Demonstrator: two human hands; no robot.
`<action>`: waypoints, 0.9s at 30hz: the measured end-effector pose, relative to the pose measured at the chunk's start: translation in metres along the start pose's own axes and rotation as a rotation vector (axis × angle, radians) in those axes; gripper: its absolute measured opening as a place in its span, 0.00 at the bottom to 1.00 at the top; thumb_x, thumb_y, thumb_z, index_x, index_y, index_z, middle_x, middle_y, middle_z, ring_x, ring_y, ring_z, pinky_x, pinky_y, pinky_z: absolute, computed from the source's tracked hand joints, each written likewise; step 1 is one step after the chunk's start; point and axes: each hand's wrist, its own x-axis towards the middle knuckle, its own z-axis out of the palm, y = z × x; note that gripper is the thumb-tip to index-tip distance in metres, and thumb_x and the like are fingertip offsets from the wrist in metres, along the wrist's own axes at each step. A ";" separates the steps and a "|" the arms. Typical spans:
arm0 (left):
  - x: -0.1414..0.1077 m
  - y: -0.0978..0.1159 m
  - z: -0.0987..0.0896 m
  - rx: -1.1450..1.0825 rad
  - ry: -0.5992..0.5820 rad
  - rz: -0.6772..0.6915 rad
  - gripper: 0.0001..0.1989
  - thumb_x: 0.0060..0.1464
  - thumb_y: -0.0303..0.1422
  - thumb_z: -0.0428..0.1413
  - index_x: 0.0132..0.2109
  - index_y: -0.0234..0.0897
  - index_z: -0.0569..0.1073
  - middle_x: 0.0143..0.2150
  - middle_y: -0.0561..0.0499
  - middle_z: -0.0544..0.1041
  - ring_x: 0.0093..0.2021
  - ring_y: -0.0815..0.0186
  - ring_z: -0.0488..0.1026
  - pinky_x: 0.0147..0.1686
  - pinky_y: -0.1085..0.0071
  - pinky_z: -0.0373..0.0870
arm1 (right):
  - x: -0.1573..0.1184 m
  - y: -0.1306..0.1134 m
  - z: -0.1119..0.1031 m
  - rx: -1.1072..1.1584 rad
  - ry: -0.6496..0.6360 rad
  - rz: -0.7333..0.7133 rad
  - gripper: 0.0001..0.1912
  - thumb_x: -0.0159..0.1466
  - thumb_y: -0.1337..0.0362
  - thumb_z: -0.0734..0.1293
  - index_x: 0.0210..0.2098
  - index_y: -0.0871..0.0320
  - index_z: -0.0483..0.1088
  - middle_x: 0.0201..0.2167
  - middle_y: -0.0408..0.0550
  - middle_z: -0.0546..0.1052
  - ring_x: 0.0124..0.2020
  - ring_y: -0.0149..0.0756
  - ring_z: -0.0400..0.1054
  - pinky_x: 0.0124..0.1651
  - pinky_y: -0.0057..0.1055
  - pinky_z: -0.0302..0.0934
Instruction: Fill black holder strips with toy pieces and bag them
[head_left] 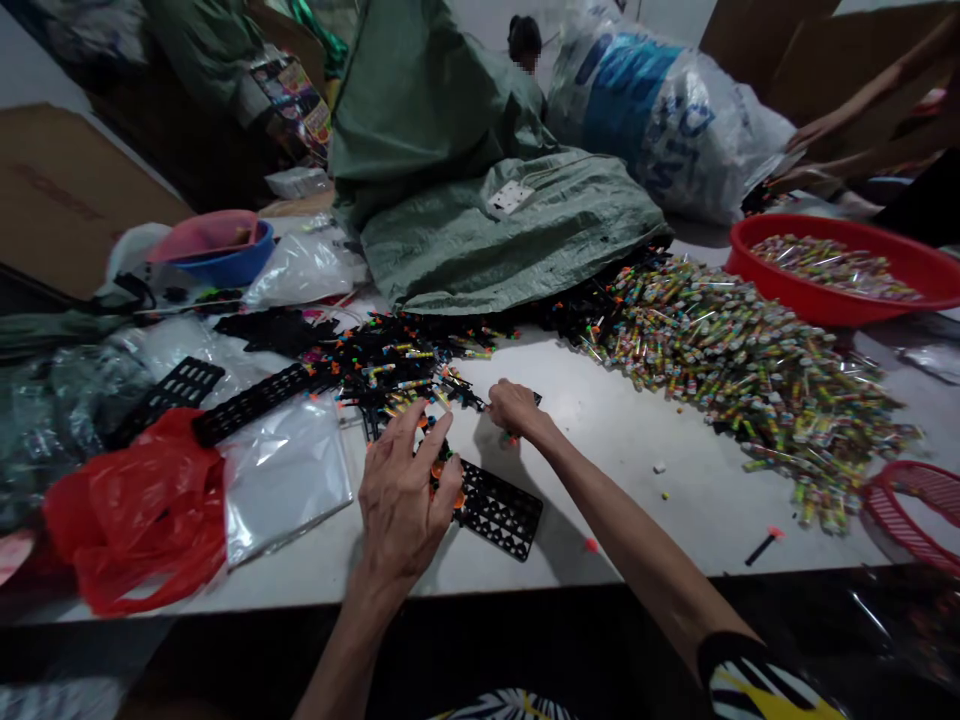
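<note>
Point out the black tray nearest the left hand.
The tray just right of the left hand; the other two lie farther left, by the red bag.

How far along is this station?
Done, apparently: only orange pieces at the left end of the rack; its right part shows open holes. In hand: left hand over them, right hand closed, contents unclear. Remaining: big heaps of tubes and black parts.

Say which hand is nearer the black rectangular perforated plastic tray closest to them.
Left. The left hand is over the tray's left end; the right hand is beyond its far edge.
</note>
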 end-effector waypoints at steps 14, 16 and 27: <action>-0.001 -0.001 -0.002 -0.036 -0.013 0.045 0.21 0.57 0.33 0.43 0.57 0.36 0.62 0.62 0.44 0.56 0.61 0.57 0.54 0.59 0.57 0.54 | -0.036 -0.013 0.050 0.608 -0.024 -0.181 0.05 0.57 0.66 0.64 0.32 0.62 0.68 0.26 0.45 0.73 0.28 0.31 0.68 0.29 0.24 0.59; -0.001 0.000 -0.001 -0.032 -0.015 0.046 0.22 0.57 0.33 0.44 0.58 0.37 0.61 0.62 0.44 0.56 0.61 0.57 0.54 0.58 0.57 0.54 | -0.037 -0.021 0.046 0.359 -0.034 -0.234 0.05 0.56 0.65 0.64 0.30 0.62 0.69 0.27 0.48 0.74 0.29 0.35 0.69 0.30 0.26 0.57; -0.014 -0.009 -0.013 0.077 0.007 -0.006 0.20 0.56 0.32 0.45 0.56 0.38 0.64 0.59 0.42 0.60 0.57 0.54 0.59 0.55 0.53 0.59 | 0.038 -0.050 0.002 -0.067 -0.045 -0.176 0.17 0.58 0.63 0.63 0.46 0.62 0.68 0.46 0.54 0.73 0.46 0.41 0.67 0.42 0.29 0.59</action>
